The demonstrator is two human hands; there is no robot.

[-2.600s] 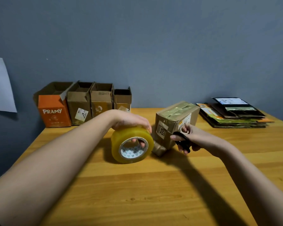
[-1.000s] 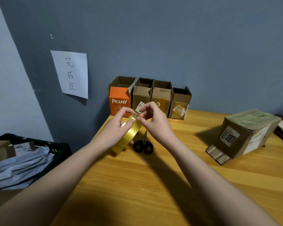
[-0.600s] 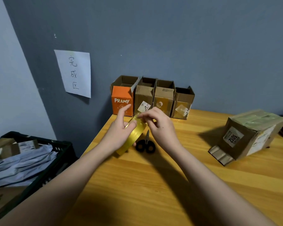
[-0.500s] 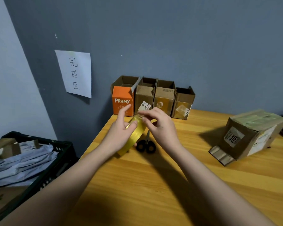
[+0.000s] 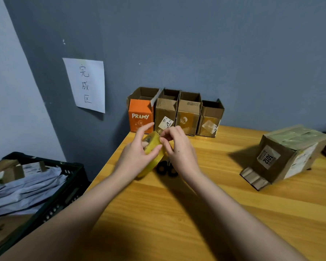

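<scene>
Left hand (image 5: pixel 135 157) grips the tape roll (image 5: pixel 152 141) above the desk's (image 5: pixel 196 213) left edge. Right hand (image 5: pixel 179 149) fingers (image 5: pixel 165 135) seemingly pinch its loose end. Peel slowly, bracing the roll.

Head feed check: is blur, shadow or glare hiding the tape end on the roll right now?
Head view: fingertips of the left hand and right hand are slightly smeared at the tape roll, so the tape end cannot be made out. Head view: no glare; arm shadow darkens the scissors, and the taped box casts shadow leftward. Head view: wide-angle lens tilts the wall corner.
</scene>
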